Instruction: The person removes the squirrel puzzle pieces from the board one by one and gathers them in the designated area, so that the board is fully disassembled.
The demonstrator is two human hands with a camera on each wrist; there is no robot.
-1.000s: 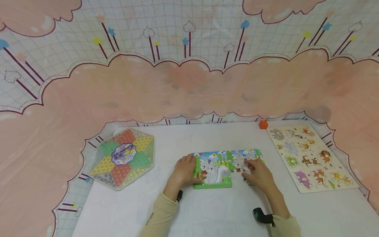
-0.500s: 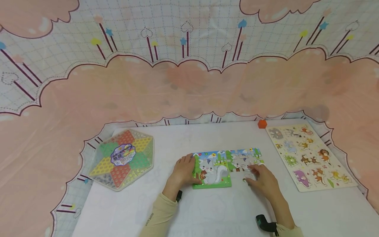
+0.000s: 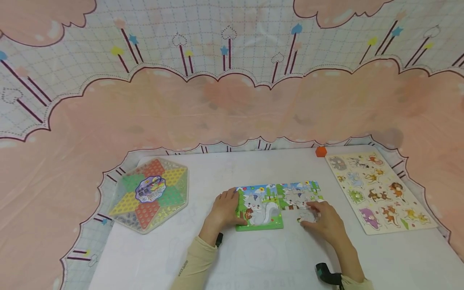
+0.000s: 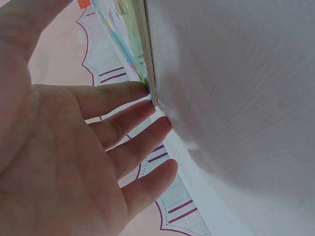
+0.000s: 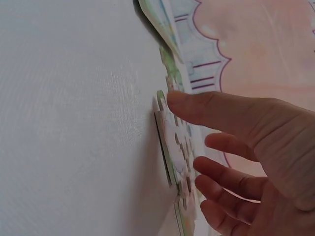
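Observation:
A green-edged squirrel picture board (image 3: 259,211) lies flat on the table. My left hand (image 3: 225,207) rests along its left side, with the thumb at the near left corner and mostly straight fingers at the board's edge in the left wrist view. To the right of the board is a partly joined jigsaw puzzle (image 3: 291,197) showing the same picture. My right hand (image 3: 326,221) holds a pale grey puzzle piece (image 3: 307,216) by its edges, just below the joined rows. In the right wrist view the thumb (image 5: 184,103) touches its end; the index fingertip's contact is unclear.
A hexagonal Chinese checkers set (image 3: 150,197) lies at the left of the white table (image 3: 253,262). At the right is a wooden animal peg board (image 3: 377,193). A small orange hexagonal block (image 3: 321,152) sits at the back edge.
My right hand has drawn back a little to the right and toward me, from over the joined rows to the pale piece below them. My left hand stays on the board.

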